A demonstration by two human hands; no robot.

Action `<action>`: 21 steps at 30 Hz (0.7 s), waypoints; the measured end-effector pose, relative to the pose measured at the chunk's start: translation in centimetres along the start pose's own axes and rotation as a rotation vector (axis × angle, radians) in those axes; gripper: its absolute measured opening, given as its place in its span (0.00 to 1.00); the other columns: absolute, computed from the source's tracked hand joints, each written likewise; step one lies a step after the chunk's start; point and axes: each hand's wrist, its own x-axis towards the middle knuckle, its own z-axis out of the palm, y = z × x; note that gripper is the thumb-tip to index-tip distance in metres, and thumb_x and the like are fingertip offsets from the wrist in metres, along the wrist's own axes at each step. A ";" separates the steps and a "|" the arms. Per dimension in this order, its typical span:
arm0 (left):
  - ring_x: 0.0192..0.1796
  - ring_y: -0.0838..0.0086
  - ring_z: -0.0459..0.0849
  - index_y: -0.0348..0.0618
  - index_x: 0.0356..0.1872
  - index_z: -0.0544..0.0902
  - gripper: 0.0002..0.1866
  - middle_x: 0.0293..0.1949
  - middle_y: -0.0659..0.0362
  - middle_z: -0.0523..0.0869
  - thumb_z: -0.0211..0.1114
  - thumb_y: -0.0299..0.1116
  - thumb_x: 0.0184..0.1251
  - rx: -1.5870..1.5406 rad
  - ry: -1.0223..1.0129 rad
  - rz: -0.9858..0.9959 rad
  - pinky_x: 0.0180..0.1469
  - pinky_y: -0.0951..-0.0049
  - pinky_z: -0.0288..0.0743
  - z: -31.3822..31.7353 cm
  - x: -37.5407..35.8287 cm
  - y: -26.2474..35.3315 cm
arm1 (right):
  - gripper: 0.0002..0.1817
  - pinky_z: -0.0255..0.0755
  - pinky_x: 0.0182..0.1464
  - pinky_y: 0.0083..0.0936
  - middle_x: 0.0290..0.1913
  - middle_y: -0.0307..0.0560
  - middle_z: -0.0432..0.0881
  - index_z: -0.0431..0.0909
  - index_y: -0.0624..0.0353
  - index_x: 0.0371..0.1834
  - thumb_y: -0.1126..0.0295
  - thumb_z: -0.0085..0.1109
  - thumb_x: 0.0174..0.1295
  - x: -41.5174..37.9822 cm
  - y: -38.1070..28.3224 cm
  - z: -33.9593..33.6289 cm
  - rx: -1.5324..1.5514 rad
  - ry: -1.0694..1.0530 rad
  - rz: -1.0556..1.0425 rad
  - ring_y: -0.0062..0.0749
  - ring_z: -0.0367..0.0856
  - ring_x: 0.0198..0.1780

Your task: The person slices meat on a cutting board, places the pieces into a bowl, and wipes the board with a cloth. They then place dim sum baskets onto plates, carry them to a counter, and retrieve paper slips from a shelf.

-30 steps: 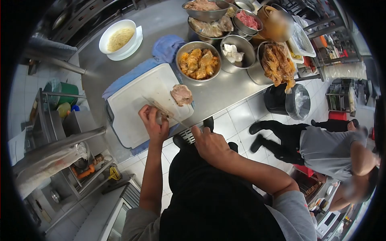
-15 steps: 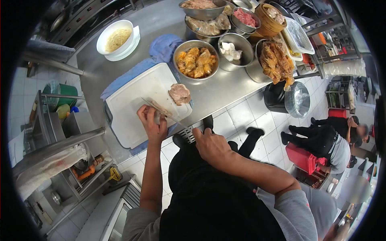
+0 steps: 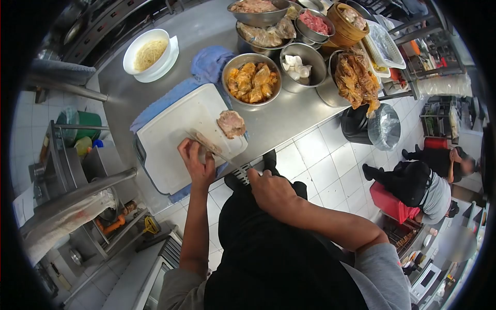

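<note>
My right hand (image 3: 274, 194) is closed round the handle of a knife, and its long blade (image 3: 228, 160) reaches left over a white cutting board (image 3: 170, 139). A narrow piece of meat (image 3: 206, 142) lies along the blade near its far end. My left hand (image 3: 199, 166) rests on the board beside the blade, its fingers bent and pressed down at that meat; the exact contact is partly hidden. A larger pale pink chunk of meat (image 3: 231, 124) sits at the right side of the board, apart from both hands.
Behind the board are a blue cloth (image 3: 211, 62), a white bowl of noodles (image 3: 150, 56), a metal bowl with orange-yellow pieces (image 3: 252, 78) and a pot with white pieces (image 3: 297, 68). A brown bagged mass (image 3: 356, 77) overhangs the counter edge. Co-workers (image 3: 413, 181) are at far right.
The view has shifted slightly. The knife and both hands remain in nearly the same place at the narrow piece of meat. The co-workers at right have changed posture a little.
</note>
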 end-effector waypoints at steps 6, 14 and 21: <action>0.55 0.50 0.71 0.36 0.54 0.74 0.25 0.55 0.43 0.66 0.60 0.22 0.50 -0.025 0.018 0.006 0.59 0.55 0.67 0.1 -0.1 -0.4 | 0.07 0.80 0.24 0.39 0.31 0.65 0.80 0.67 0.66 0.44 0.74 0.47 0.66 1.0 -0.1 0.9 -0.003 0.041 -0.044 0.51 0.85 0.26; 0.55 0.48 0.71 0.38 0.54 0.74 0.25 0.55 0.42 0.66 0.60 0.23 0.50 -0.024 0.003 0.002 0.60 0.54 0.67 0.0 -0.1 -0.7 | 0.07 0.80 0.25 0.40 0.29 0.66 0.80 0.66 0.65 0.43 0.75 0.48 0.65 2.3 -0.3 2.3 -0.006 0.050 -0.019 0.53 0.86 0.27; 0.57 0.47 0.70 0.38 0.53 0.74 0.23 0.55 0.42 0.67 0.61 0.25 0.51 -0.041 -0.001 -0.006 0.60 0.52 0.67 -0.1 0.0 -0.8 | 0.07 0.83 0.28 0.41 0.30 0.67 0.82 0.66 0.66 0.42 0.76 0.48 0.63 3.5 -0.6 3.5 0.058 0.098 -0.029 0.54 0.87 0.28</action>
